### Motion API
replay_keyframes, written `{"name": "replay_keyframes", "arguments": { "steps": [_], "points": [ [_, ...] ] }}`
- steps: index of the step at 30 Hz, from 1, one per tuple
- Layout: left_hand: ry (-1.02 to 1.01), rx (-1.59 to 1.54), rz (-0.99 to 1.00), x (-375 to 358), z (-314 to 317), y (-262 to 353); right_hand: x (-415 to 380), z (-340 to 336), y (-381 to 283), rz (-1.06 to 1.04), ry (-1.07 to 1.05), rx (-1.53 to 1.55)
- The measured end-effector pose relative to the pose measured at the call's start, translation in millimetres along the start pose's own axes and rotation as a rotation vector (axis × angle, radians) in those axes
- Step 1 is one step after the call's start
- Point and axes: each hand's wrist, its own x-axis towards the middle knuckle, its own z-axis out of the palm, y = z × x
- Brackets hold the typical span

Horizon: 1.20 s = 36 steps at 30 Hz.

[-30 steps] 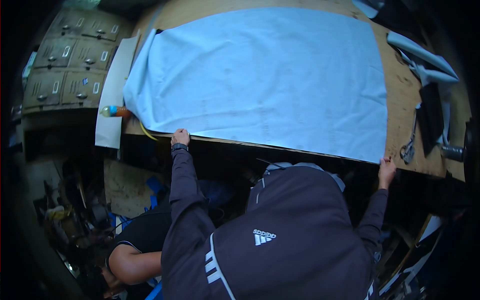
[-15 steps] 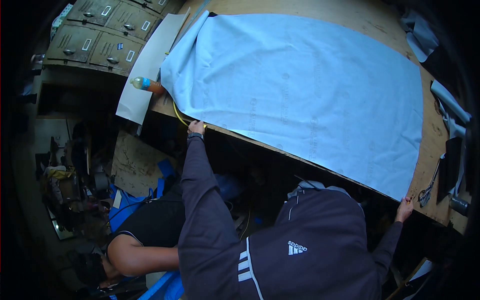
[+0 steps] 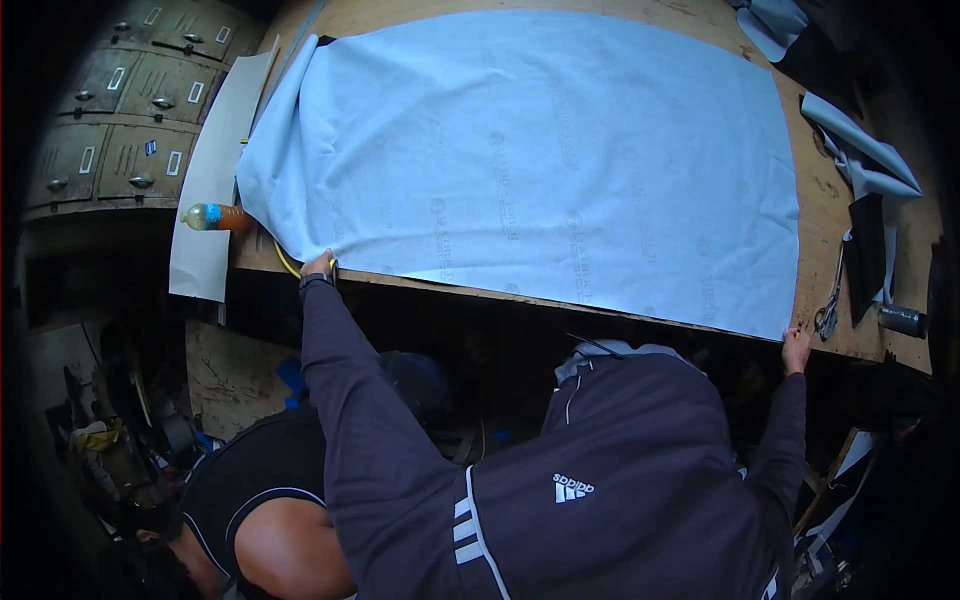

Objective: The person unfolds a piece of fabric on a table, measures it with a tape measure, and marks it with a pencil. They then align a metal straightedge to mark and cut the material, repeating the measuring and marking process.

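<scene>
A large pale-blue sheet (image 3: 520, 170) with faint printed lettering is spread over the wooden table, its left end folded and bunched. My left hand (image 3: 318, 264) is closed at the sheet's near left edge, round a yellow tape measure (image 3: 286, 260) that curves off the tabletop. At the near right corner of the sheet, the fingers of my right hand (image 3: 796, 350) are pinched together at the table edge. A small yellow-orange bit shows at those fingertips, too small to name. Scissors (image 3: 828, 312) lie just beyond my right hand.
An orange-filled bottle (image 3: 215, 217) lies by a pale board (image 3: 205, 265) at the left. Dark and grey scraps (image 3: 866, 255) and a dark cylinder (image 3: 902, 320) sit on the right of the table (image 3: 815, 200). A co-worker (image 3: 255, 500) is low at my left; metal lockers (image 3: 150, 110) stand behind.
The view has turned, so the table and sheet appear shifted left and more level. Both hands stay at the same edge places of the sheet. The co-worker shows lower in the view.
</scene>
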Motion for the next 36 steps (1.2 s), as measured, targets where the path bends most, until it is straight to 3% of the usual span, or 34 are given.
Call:
{"name": "replay_keyframes", "arguments": {
  "steps": [3, 7, 10, 14, 15, 19, 27, 36],
  "points": [
    [-0.100, 0.015, -0.062, -14.3, -9.9, 11.2, -1.4, -2.6, 4.6, -0.040, 0.008, -0.036],
    [-0.054, 0.162, -0.060, -19.1, -16.8, 18.9, 10.8, 6.5, 21.0, -0.052, -0.031, -0.016],
    [-0.060, 0.356, 0.059, -13.9, -17.1, 20.3, 16.7, 4.8, 27.9, -0.065, -0.048, 0.001],
    [0.041, 0.287, -0.009, 0.4, -5.6, 8.4, 15.7, 0.8, 23.7, -0.095, -0.057, 0.002],
    [0.036, 0.372, 0.014, -40.0, -17.3, 23.6, 21.9, 4.5, 31.7, -0.087, -0.064, 0.016],
    [-0.008, 0.712, 0.315, 10.5, -2.9, -11.0, 21.9, 1.6, 29.9, -0.097, -0.052, 0.019],
    [0.060, 0.496, 0.290, 34.1, 1.1, -42.2, 20.2, -1.7, 21.9, -0.050, -0.060, 0.052],
    [0.090, 0.480, 0.229, -11.9, -9.0, -19.7, 40.2, 10.1, 49.5, -0.091, -0.040, 0.012]
  ]
}}
